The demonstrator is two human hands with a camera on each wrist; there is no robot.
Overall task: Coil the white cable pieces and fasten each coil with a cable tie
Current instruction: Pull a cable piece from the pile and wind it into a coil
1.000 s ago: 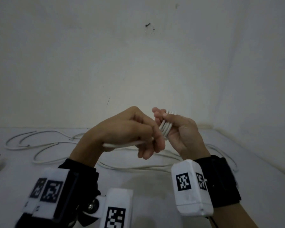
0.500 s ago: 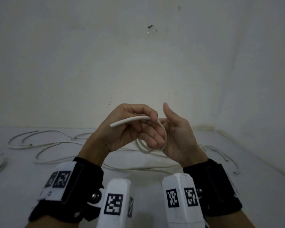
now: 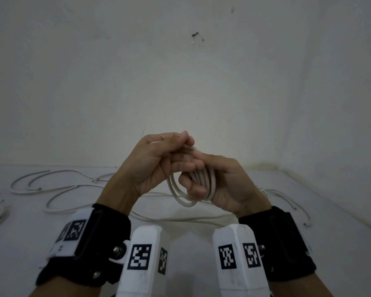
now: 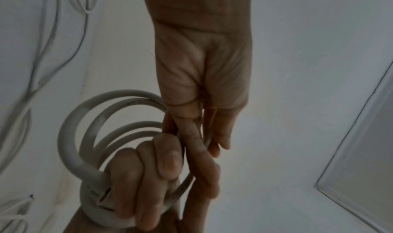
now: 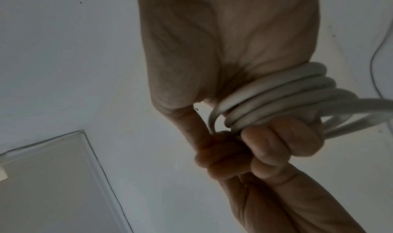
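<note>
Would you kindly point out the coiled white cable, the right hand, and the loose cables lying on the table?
coiled white cable [image 3: 181,195]: head view, lower curve of the loops.
right hand [image 3: 227,185]: head view, palm.
loose cables [image 3: 58,187]: head view, strand on the table, left.

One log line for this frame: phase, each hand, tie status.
phase: coiling | right hand: holds white cable coil | left hand: pinches cable end at coil | cable tie: none visible

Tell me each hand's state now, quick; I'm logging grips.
Left hand: pinching the white cable end.
Right hand: fingers curled round the cable coil.
</note>
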